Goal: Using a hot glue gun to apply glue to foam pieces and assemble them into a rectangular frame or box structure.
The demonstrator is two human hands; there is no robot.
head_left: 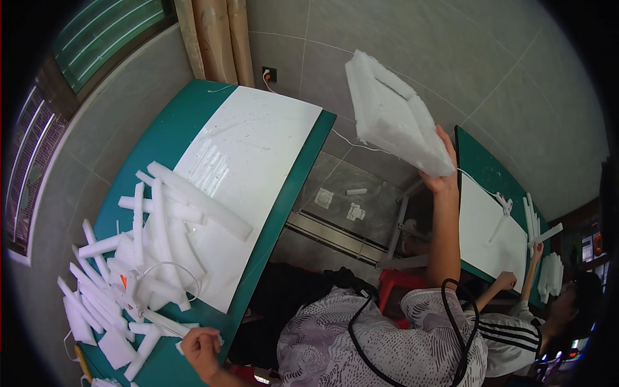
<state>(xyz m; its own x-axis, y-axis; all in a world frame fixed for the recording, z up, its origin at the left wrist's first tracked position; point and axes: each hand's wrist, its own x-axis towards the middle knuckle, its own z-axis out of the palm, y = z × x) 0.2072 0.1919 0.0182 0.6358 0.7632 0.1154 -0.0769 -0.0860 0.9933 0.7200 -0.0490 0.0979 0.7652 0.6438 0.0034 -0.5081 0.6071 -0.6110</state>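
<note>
High up, the right hand (442, 161) grips a white foam block (394, 113) by its low end. From that grip, the block's long way slants up and left. The left hand (201, 351) is far from it, fingers curled by the green table's (169, 122) edge; whether it holds anything cannot be told. Foam sticks (200, 201) lie heaped on the table, not in a box.

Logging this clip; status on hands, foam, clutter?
Right hand holds white foam block aloft. Left hand near foam strips, grip unclear. Clutter: strips, glue gun.
</note>
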